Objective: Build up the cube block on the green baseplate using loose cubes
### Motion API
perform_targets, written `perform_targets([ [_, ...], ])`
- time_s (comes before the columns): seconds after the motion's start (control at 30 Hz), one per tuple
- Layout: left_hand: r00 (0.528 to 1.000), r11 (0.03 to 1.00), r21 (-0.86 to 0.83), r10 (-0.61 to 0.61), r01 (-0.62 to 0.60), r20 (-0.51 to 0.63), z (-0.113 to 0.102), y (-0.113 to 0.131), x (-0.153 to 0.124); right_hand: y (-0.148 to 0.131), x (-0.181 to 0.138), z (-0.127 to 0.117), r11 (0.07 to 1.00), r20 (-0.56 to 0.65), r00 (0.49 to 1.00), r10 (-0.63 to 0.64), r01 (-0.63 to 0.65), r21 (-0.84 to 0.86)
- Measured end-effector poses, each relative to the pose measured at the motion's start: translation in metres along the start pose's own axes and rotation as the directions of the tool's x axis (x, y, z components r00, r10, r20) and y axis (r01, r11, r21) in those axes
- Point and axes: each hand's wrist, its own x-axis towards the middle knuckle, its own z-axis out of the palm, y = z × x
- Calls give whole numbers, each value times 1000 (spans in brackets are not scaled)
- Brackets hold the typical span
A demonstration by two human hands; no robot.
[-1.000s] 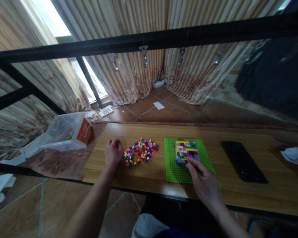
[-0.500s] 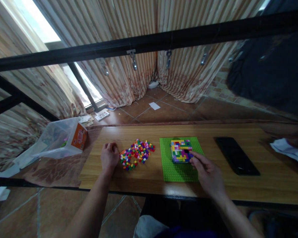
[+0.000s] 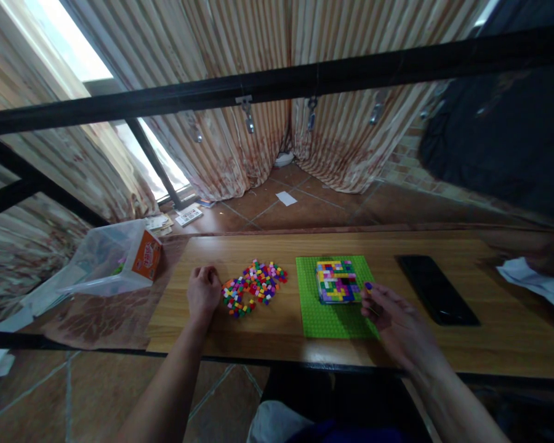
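My left hand rests on the wooden table as a loose fist, touching the left edge of a pile of small coloured bricks. Whatever its curled fingers enclose is hidden. A green baseplate lies to the right of the pile, and a flat multicoloured brick block stands on its far half. My right hand hovers over the baseplate's right edge, just right of the block. Its fingertips pinch a small purple brick.
A black phone lies flat to the right of the baseplate. White cloth sits at the far right. A tipped clear plastic box with an orange label lies off the table's left end. A black frame bar crosses overhead.
My right hand has drawn back from the block's front edge to its right side, now with a purple brick at its fingertips. The view has shifted slightly right. The left hand has stayed put.
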Motion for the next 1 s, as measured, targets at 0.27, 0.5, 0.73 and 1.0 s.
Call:
perform_targets([
  [0.27, 1000, 1000, -1, 1, -1, 6, -1, 2, -2, 18, -25, 25, 839, 203, 973, -107, 198, -506],
  [0.5, 1000, 1000, -25, 9, -9, -13, -1, 2, -5, 66, -37, 72, 581, 467, 883, 37, 361, -729],
  [0.73, 1000, 999, -43, 12, -13, -19, 1, 0, -6, 74, -15, 99, 412, 548, 830, -107, 539, -735],
  [1.0, 1000, 998, -57, 4, -5, -11, 2, -1, -7, 88, 4, 113, 30, 581, 773, -257, 607, -794],
])
